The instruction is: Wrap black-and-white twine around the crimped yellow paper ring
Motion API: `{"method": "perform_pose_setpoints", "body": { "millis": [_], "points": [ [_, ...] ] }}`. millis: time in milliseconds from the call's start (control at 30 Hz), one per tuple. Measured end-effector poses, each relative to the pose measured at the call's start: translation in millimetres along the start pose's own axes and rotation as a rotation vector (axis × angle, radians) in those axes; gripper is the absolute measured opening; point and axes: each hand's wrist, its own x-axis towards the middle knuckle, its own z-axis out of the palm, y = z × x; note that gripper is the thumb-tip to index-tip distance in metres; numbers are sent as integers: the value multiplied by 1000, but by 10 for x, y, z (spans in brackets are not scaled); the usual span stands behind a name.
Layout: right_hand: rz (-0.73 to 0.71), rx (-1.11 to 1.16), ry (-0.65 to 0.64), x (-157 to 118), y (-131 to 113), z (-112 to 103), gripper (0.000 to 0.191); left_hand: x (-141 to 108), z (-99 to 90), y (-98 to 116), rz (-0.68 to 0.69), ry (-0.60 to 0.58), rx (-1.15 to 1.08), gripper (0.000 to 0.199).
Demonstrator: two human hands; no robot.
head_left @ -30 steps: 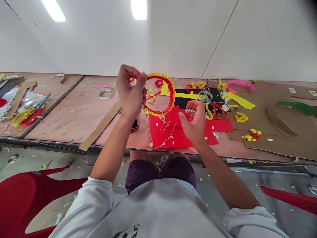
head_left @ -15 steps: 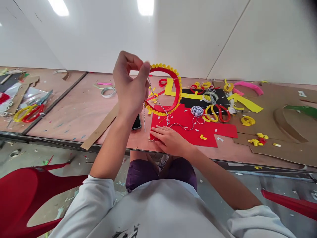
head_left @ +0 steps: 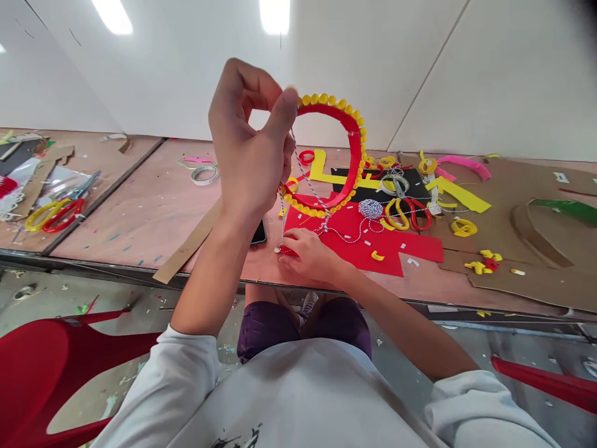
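L hand (head_left: 254, 149) is gripping 1 beaded ring (head_left: 356, 149) upright above the red sheet (head_left: 354, 255), long axis slanting up to R; R hand (head_left: 312, 255), farther off, is resting at the sheet's near L corner by the string (head_left: 282, 218), pinch unclear. Ball (head_left: 371, 208) ×1 is lying on the sheet, scissors (head_left: 86, 186) ×2 and tape rolls (head_left: 205, 182) ×2 sitting L & R of it, phone (head_left: 259, 234) ×1 just L.

The left hand (head_left: 254, 146) is holding up a ring (head_left: 357, 149) — red inside, yellow beads along its edge — and thin string (head_left: 305, 177) is hanging from it. The right hand (head_left: 310, 255) is resting low over the red paper (head_left: 368, 249), its fingertips near the string's lower end. A ball of string (head_left: 371, 209) is lying on that paper — just beside the scissors (head_left: 408, 213). A phone (head_left: 259, 233) is showing partly behind the left arm.
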Motion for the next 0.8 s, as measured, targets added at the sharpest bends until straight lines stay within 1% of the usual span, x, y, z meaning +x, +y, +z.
{"method": "perform_pose_setpoints", "body": {
  "millis": [133, 200, 300, 333, 400, 433, 467, 500, 533, 600, 633, 667, 700, 733, 800],
  "points": [
    [-15, 62, 30, -19, -7, -51, 17, 19, -18, 6, 38, -31, -20, 44],
    [26, 82, 63, -76, -6, -119, 17, 5, -14, 31, 21, -36, -21, 45],
    [106, 130, 65, -215, -5, -275, 17, -21, -10, 50, -33, -35, -8, 47],
    [92, 152, 61, -274, -5, -342, 16, -32, -12, 50, -49, -45, -5, 47],
    [-16, 207, 75, -405, 0, -503, 13, -61, -19, 50, -83, -83, -10, 44],
    [-85, 240, 112, -474, 6, -596, 12, -80, -22, 52, -109, -104, -14, 43],
    [-144, 287, 163, -543, 15, -697, 13, -102, -23, 56, -139, -101, -23, 44],
    [-173, 337, 253, -608, 26, -802, 16, -126, -21, 61, -174, -82, -32, 44],
    [-184, 392, 365, -666, 38, -906, 26, -150, -15, 65, -206, -91, -30, 42],
    [-114, 480, 613, -744, 51, -1088, 41, -198, 13, 68, -198, -118, -22, 39],
    [-81, 502, 709, -756, 47, -1157, 43, -220, 35, 66, -198, -126, -9, 37],
    [-49, 502, 762, -749, 32, -1206, 43, -241, 64, 61, -197, -136, -1, 35],
    [-21, 472, 773, -723, 6, -1236, 39, -260, 97, 56, -202, -147, 5, 33],
    [5, 420, 749, -679, -29, -1249, 33, -277, 135, 50, -209, -160, 6, 31],
    [93, 255, 644, -555, -114, -1238, 20, -308, 219, 44, -226, -180, 2, 28]
  ]
}}
